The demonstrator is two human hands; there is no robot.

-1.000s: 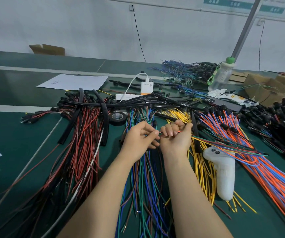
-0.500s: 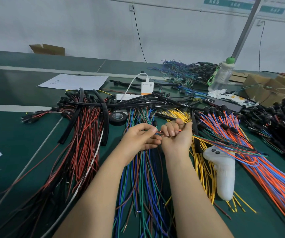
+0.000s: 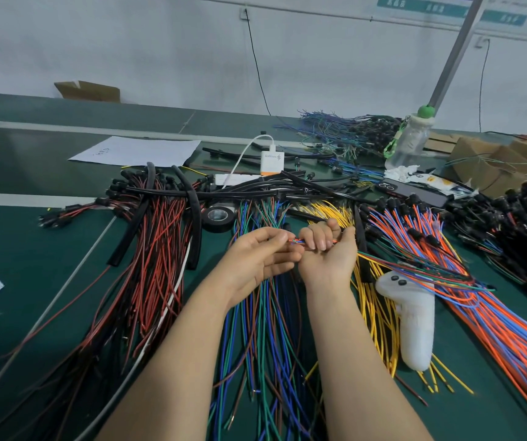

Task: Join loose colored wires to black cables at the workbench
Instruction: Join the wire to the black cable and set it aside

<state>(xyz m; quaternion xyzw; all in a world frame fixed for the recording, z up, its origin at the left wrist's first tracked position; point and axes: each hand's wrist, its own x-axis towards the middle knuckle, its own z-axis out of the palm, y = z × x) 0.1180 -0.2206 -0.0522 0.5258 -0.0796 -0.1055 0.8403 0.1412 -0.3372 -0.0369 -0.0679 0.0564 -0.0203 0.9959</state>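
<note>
**Colored wires (image 3: 297, 241) held at their ends, just right of the tape roll (image 3: 218, 217)**

A thin bunch of orange, blue and green strands spans the small gap between both hands, above the counter (image 3: 33, 256). The right hand (image 3: 329, 253) is fisted round the bunch, and its length trails off farther right of the roll. The left hand (image 3: 256, 259) pinches the tips between thumb and forefinger. These wires should handle as light, limp and rather slick, with tips that bend easily, so a hold close to the ends suits best. Black cables (image 3: 256, 193) lie just behind the roll. Fingers cover the wire ends, so whether a cable is already in the grip is hard to tell; probably not.
</note>
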